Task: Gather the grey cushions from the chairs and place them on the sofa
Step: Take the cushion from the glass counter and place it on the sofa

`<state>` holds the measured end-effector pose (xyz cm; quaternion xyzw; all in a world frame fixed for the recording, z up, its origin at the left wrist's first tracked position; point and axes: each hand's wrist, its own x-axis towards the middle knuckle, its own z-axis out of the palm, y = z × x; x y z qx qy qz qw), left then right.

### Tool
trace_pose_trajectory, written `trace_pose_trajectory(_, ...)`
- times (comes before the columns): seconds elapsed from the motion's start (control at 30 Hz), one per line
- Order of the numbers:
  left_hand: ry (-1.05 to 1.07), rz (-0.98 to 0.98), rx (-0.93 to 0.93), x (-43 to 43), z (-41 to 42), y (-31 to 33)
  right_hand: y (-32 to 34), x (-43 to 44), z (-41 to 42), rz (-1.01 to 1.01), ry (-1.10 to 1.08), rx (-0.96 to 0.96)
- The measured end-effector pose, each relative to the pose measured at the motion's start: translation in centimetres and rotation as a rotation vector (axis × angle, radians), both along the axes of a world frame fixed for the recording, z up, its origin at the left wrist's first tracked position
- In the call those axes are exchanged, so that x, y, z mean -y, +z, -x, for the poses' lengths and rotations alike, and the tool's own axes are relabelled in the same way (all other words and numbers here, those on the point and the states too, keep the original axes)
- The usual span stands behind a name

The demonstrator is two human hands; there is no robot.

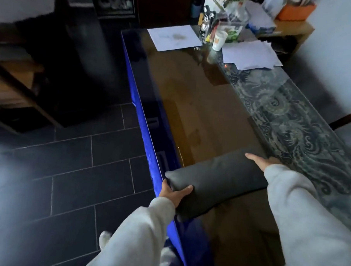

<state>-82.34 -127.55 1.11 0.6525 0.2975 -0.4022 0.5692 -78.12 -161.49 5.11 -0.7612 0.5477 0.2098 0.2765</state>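
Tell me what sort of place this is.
Probably a home dining or living room. A long glass-topped wooden table carries loose white paper sheets and a clear vase of greenery, the floor is dark grey rectangular tile, and both hands hold a dark grey fabric cushion.

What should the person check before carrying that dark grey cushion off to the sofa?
1. Left hand grips the dark grey rectangular cushion: ok.
2. Right hand on its far end: ok.
3. Cushion lifted off the glass-topped table: cannot tell.
4. White papers and paper cup well away from the cushion: ok.
5. Dark tiled floor beside the table free of obstacles: ok nearby.
6. Sofa in view: not ok.
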Motion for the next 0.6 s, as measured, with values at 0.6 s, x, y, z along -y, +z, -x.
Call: trace_pose_trajectory(0.6, 1.012, -0.474, 0.331, -65.4, 5.1, 7.7, 5.2, -75.9, -14.1, -0.555, 1.047, 0.222)
